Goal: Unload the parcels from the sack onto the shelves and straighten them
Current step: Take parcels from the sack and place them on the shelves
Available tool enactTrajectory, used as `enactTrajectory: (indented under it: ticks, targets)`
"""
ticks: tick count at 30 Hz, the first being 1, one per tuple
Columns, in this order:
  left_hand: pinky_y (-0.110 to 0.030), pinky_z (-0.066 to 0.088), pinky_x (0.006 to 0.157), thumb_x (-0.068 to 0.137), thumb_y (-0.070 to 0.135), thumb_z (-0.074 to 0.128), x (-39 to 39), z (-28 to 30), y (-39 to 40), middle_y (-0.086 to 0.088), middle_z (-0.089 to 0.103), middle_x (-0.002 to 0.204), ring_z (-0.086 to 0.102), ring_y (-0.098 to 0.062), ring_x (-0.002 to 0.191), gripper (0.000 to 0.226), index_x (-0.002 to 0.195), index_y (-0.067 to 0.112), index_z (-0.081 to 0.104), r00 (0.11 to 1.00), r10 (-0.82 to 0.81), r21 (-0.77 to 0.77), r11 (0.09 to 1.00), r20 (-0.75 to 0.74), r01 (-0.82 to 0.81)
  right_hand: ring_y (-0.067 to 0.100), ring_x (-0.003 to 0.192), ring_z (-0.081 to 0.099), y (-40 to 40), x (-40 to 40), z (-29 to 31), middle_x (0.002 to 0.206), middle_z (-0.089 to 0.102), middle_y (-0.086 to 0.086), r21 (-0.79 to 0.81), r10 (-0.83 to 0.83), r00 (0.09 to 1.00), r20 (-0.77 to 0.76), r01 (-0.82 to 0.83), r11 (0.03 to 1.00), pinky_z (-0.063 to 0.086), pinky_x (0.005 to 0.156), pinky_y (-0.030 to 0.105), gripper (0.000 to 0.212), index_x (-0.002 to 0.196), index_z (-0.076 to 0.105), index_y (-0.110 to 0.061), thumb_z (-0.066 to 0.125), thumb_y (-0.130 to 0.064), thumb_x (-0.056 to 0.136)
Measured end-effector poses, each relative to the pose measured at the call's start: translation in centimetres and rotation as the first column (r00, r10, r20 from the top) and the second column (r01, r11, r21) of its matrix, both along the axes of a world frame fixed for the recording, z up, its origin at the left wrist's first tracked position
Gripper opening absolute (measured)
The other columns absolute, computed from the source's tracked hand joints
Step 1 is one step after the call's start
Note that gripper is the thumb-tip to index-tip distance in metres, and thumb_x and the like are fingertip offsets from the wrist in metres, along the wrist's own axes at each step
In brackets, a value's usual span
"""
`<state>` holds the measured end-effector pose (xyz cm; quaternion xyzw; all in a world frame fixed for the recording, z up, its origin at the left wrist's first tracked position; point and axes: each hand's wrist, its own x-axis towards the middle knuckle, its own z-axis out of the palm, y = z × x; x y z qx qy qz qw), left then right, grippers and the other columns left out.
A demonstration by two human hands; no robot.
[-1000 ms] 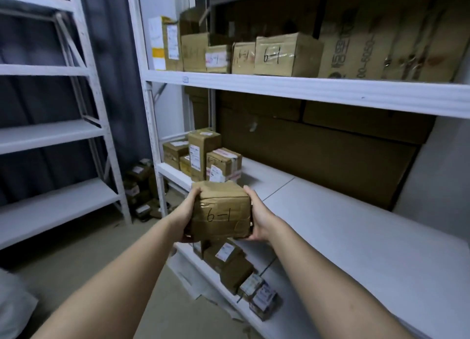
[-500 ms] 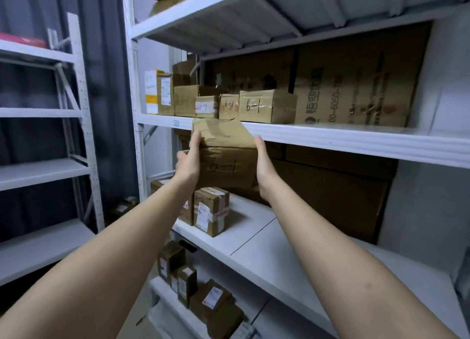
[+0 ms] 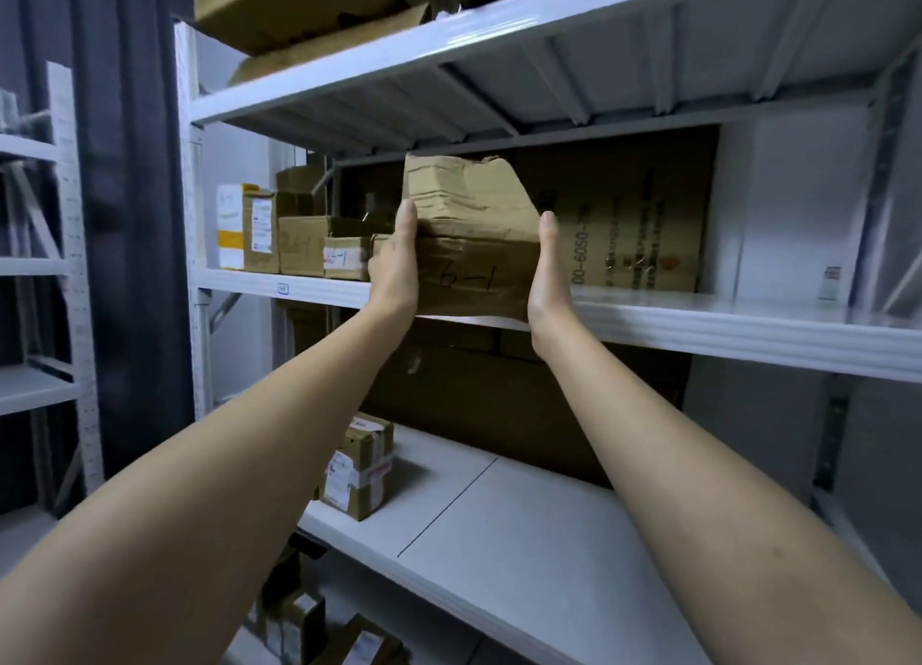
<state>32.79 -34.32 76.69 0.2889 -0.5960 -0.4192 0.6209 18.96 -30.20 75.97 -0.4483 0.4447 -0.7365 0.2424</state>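
Note:
A crumpled brown parcel (image 3: 474,245) marked "6-1" is at the front edge of the upper white shelf (image 3: 723,330); its base looks just at the lip. My left hand (image 3: 396,260) presses flat against its left side, fingers straight up. My right hand (image 3: 546,270) presses the right side the same way. The parcel is carried between the two palms. Just left of it on the same shelf stands a row of small parcels (image 3: 344,258). The sack is out of view.
Flattened cardboard (image 3: 633,235) leans at the back of the upper shelf. A taped parcel (image 3: 359,470) stands on the lower shelf (image 3: 524,540); more parcels (image 3: 299,624) lie below. Boxes (image 3: 299,6) sit on the top shelf. Another white rack (image 3: 35,265) stands left.
Both hands have lifted the "6-1" parcel from waist height up to the upper shelf's edge and moved it to the right of the row of small parcels.

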Motion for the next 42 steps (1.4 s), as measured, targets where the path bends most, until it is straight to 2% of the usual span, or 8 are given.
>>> enactTrajectory:
  ticks: [5,12,19,23,27,30,34,42]
  targets:
    - [-0.045,0.028,0.114,0.092,0.068,0.026,-4.5,1.7,0.6,-0.006,0.040,0.147,0.037,-0.023,0.135,0.071,0.145,0.023,0.037,0.988,-0.129,-0.004,0.992,0.082,0.130,0.022,0.145,0.021,1.5,-4.4,1.4,0.158,0.023,-0.002,-0.019,-0.089,0.995,0.048,0.090,0.996,0.018,0.115,0.042,0.075,0.151,0.025,-0.030,0.028,-0.073,0.090]
    - [-0.043,0.037,0.107,0.088,0.066,0.041,-11.2,1.3,0.4,-0.008,0.039,0.143,0.047,-0.025,0.124,0.068,0.133,0.016,0.035,0.987,-0.161,0.119,0.979,-0.023,0.163,0.025,0.146,0.018,3.0,-10.2,1.9,0.160,0.017,0.002,0.082,-0.191,0.979,0.067,0.185,0.979,0.016,0.116,0.048,0.080,0.153,0.017,-0.031,0.024,-0.077,0.087]
    - [-0.048,0.038,0.107,0.078,0.063,0.049,-13.6,0.0,-2.4,-0.014,0.045,0.138,0.049,-0.032,0.123,0.079,0.139,0.013,0.039,0.967,-0.234,0.094,0.970,0.100,0.225,0.028,0.142,0.027,1.1,-12.1,1.8,0.156,0.027,0.006,0.160,-0.273,0.935,-0.228,0.313,0.936,0.024,0.111,0.045,0.085,0.151,0.025,-0.022,0.022,-0.078,0.087]
    - [-0.046,0.041,0.105,0.082,0.048,0.052,-12.8,-0.4,-5.5,-0.013,0.047,0.130,0.051,-0.029,0.117,0.067,0.136,0.011,0.035,0.966,-0.234,0.046,0.972,0.111,0.230,0.022,0.129,0.039,-1.2,-10.8,1.2,0.147,0.039,0.006,0.121,-0.300,0.923,-0.241,0.335,0.934,0.027,0.091,0.033,0.076,0.145,0.034,-0.018,0.036,-0.070,0.090]
    - [-0.031,0.045,0.077,0.091,0.036,0.049,-11.4,-0.6,-9.4,-0.001,0.053,0.099,0.055,-0.014,0.092,0.048,0.128,0.010,0.033,0.969,-0.229,-0.014,0.973,0.095,0.232,0.029,0.133,0.038,-4.5,-8.9,0.9,0.146,0.040,0.006,0.098,-0.406,0.868,-0.285,0.448,0.889,0.031,0.096,0.039,0.082,0.147,0.029,-0.016,0.042,-0.070,0.087]
    - [-0.030,0.037,0.063,0.091,0.043,0.047,-9.8,-0.9,-12.1,0.003,0.050,0.089,0.050,-0.009,0.078,0.043,0.119,0.013,0.036,0.971,-0.110,-0.128,0.982,0.212,0.140,0.032,0.139,0.031,-6.9,-7.6,0.6,0.154,0.030,0.008,0.083,-0.482,0.794,-0.370,0.545,0.834,0.029,0.108,0.050,0.095,0.152,0.016,-0.018,0.047,-0.073,0.082]
    - [-0.038,0.047,0.078,0.090,0.055,0.042,-8.0,-1.0,-14.9,0.000,0.058,0.097,0.057,-0.021,0.088,0.042,0.110,0.019,0.041,0.884,0.128,-0.349,0.936,0.450,0.042,0.031,0.139,0.033,-8.6,-6.9,0.6,0.154,0.031,0.007,0.059,-0.537,0.774,-0.334,0.586,0.808,0.030,0.111,0.051,0.095,0.152,0.015,-0.020,0.056,-0.067,0.080]
    - [-0.042,0.034,0.092,0.087,0.056,0.044,-7.2,-1.4,-18.5,-0.006,0.051,0.118,0.047,-0.026,0.113,0.051,0.119,0.018,0.050,0.745,0.530,-0.694,0.709,0.404,-0.128,0.024,0.130,0.046,-9.6,-6.9,0.6,0.138,0.049,0.002,0.063,-0.555,0.764,-0.330,0.604,0.794,0.036,0.111,0.045,0.082,0.142,0.031,-0.013,0.065,-0.055,0.081]
